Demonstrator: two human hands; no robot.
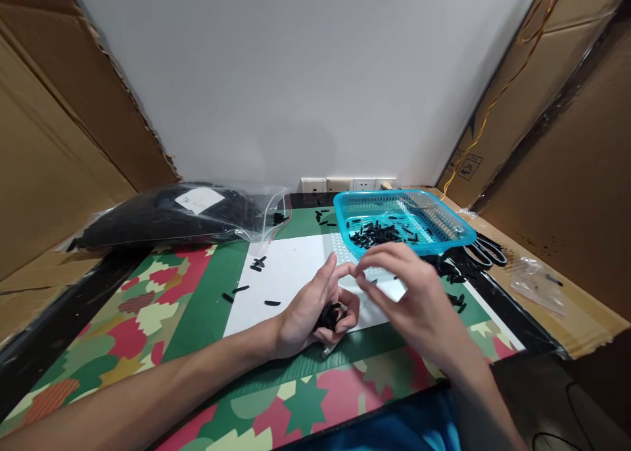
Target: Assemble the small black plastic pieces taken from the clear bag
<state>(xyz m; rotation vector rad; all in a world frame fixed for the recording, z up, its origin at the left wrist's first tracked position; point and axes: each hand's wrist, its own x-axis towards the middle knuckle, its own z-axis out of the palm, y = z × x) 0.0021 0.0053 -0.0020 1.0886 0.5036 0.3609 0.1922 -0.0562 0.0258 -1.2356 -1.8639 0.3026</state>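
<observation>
My left hand (315, 306) is curled palm-up over the white sheet (290, 267), its fingers wrapped round several small black pieces (329, 315). Its index finger reaches out to the fingertips of my right hand (407, 280). Thumb and index finger of the right hand pinch together there; whatever lies between them is too small to make out. Just below the left hand a small clear-and-whitish item (328, 351) shows partly. More thin black pieces (272, 303) lie loose on the sheet to the left.
A blue plastic basket (463, 235) holding many black pieces stands at the back right. A clear bag full of black material (148, 217) lies at the back left. Scissors (488, 254) and a small clear bag (537, 283) are at the right. Cardboard walls flank the table.
</observation>
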